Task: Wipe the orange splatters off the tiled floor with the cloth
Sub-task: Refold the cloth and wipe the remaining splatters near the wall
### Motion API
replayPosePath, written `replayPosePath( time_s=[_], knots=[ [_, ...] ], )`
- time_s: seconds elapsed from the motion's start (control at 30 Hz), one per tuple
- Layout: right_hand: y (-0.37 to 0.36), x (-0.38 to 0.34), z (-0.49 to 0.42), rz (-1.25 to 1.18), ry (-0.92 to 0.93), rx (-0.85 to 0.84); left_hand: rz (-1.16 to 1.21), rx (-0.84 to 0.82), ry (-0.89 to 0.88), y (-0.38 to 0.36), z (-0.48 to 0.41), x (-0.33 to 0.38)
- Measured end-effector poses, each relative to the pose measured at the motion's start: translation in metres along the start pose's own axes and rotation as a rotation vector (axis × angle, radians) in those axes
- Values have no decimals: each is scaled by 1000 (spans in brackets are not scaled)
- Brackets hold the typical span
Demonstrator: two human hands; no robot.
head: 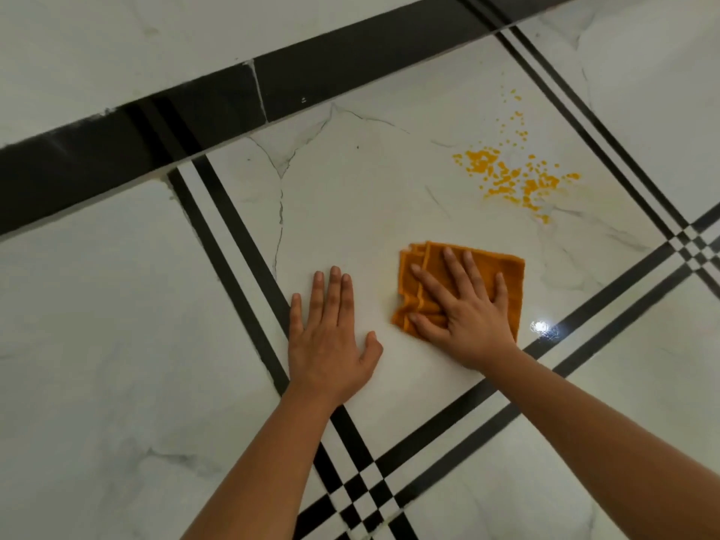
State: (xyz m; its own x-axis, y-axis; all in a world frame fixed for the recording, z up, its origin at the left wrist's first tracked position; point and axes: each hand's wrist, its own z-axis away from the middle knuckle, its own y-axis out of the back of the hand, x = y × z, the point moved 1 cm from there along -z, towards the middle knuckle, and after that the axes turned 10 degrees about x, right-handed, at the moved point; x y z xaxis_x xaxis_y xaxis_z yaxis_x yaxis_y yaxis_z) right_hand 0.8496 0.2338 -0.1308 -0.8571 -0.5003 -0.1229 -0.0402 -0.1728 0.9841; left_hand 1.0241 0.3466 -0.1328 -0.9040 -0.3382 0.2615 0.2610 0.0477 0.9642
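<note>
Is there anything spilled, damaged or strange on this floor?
Yes. Orange splatters lie unwiped on the white tile, beyond the cloth pressed under the right hand. Thin dark lines cross the same tile near the black border; cracks or marble veining, I cannot tell.

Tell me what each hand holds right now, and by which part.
Nothing is gripped. The right hand presses flat, fingers spread, on the middle of the folded orange cloth; the left hand rests flat on the floor tile.

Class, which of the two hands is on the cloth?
The right hand, fingers spread flat on the orange cloth; the left hand lies flat on bare white tile beside it.
</note>
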Motion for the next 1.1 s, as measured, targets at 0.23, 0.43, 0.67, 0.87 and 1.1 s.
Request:
replayPosePath(
  time_s=[0.23,0.43,0.67,0.87,1.1],
  knots=[
    [0,-2,22,32,39,-33,9,-5,-22,-2,-1,5],
    [3,3,21,-80,-355,-40,17,-46,-133,-3,-4,25],
    [3,26,32,-32,-186,-13,13,-68,-199,-5,-13,43],
    [5,54,4,-36,-55,67,26,2,-165,-19,-41,72],
    [25,159,-55,-79,-379,82,-2,88,-99,-36,-88,126]
  ],
)
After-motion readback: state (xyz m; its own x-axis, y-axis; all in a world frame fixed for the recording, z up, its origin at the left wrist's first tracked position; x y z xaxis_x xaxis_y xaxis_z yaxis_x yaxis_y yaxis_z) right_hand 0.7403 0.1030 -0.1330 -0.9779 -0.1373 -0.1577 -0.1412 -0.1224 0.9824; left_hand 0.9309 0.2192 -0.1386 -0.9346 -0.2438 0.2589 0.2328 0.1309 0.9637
